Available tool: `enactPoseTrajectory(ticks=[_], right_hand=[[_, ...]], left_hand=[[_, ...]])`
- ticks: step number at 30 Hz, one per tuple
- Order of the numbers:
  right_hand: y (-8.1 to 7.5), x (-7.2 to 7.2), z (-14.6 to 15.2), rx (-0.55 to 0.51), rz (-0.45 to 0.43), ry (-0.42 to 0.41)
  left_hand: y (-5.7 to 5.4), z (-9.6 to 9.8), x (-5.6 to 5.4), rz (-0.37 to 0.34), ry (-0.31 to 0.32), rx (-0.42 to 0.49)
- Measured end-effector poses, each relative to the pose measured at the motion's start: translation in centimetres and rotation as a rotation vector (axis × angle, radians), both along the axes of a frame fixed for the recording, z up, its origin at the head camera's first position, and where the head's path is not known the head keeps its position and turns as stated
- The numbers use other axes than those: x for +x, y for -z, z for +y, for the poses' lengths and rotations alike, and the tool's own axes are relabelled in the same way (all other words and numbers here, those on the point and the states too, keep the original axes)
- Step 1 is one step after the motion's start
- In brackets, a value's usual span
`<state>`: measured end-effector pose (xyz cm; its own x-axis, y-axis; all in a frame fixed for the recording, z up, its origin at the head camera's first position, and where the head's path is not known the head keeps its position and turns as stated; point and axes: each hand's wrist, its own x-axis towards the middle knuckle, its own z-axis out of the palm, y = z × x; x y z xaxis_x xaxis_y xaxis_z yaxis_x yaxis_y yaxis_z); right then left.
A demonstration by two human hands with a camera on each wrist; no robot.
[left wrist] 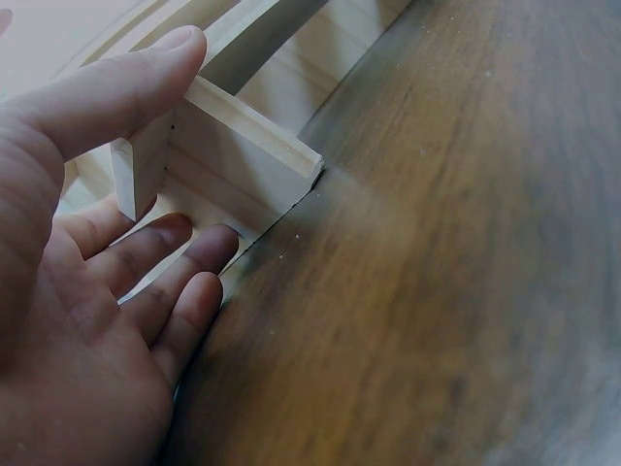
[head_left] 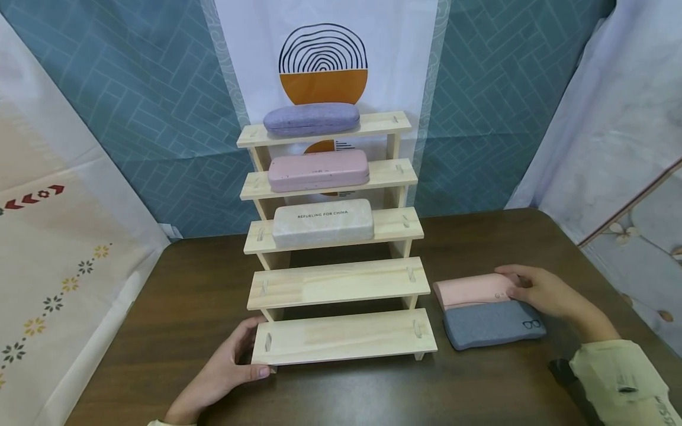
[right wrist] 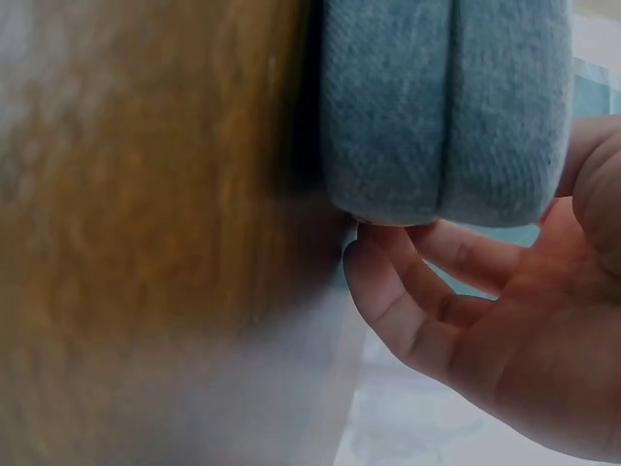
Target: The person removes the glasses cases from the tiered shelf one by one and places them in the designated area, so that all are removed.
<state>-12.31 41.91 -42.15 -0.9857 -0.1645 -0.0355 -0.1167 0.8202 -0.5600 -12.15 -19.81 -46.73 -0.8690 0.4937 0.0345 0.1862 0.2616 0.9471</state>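
The pale pink glasses case (head_left: pixel 471 290) lies on the dark wooden tabletop (head_left: pixel 346 399), right of the stepped rack, its near edge against the blue-grey fabric glasses case (head_left: pixel 492 325). The right hand (head_left: pixel 551 293) holds the pink one's right end in a narrow grip, thumb in front and fingertips at the far edge; how firmly, I cannot tell. The step in hand seems to be taking up this case; lifting it would call for keeping the blue-grey one undisturbed. On the stepped wooden rack (head_left: pixel 341 281), the two lowest shelves are bare, while a white-grey case (head_left: pixel 323 225), a mauve-pink case (head_left: pixel 319 171) and a purple case (head_left: pixel 311 120) occupy one shelf each above. The left hand (head_left: pixel 226 367) holds the lowest shelf's left end between thumb and fingers, apparently steadying the rack.
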Motion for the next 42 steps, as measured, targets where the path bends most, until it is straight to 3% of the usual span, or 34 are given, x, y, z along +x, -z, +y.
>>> enactPoseTrajectory(ticks=[11,21,25,30,33,36,39,42], right_hand=[[-0.1,-0.1,0.0,0.032,0.017,0.0],[-0.5,0.2,-0.1,0.022,0.025,-0.025],[-2.2,0.6,-0.8,-0.001,0.049,-0.008],[-5.6,1.6,-2.6,-0.04,0.095,0.025],[-7.4,2.0,-4.5,-0.135,0.151,0.022],[-9.0,1.9,-7.0,-0.304,0.215,-0.008],[-10.7,1.2,-9.8,-0.448,0.264,-0.063],[-11.9,-0.1,-12.2,-0.507,0.301,-0.123]], left_hand=[[0.0,-0.1,0.0,0.039,0.017,0.012],[0.2,0.0,0.0,-0.05,-0.018,-0.008],[0.3,-0.1,-0.1,-0.056,-0.016,-0.002],[0.2,-0.1,-0.2,-0.035,-0.005,0.015],[0.2,-0.2,-0.2,-0.032,-0.005,0.013],[0.3,-0.3,-0.2,-0.015,0.011,0.021],[0.4,-0.3,-0.2,-0.008,0.023,0.033],[0.5,-0.2,-0.2,-0.029,0.024,0.047]])
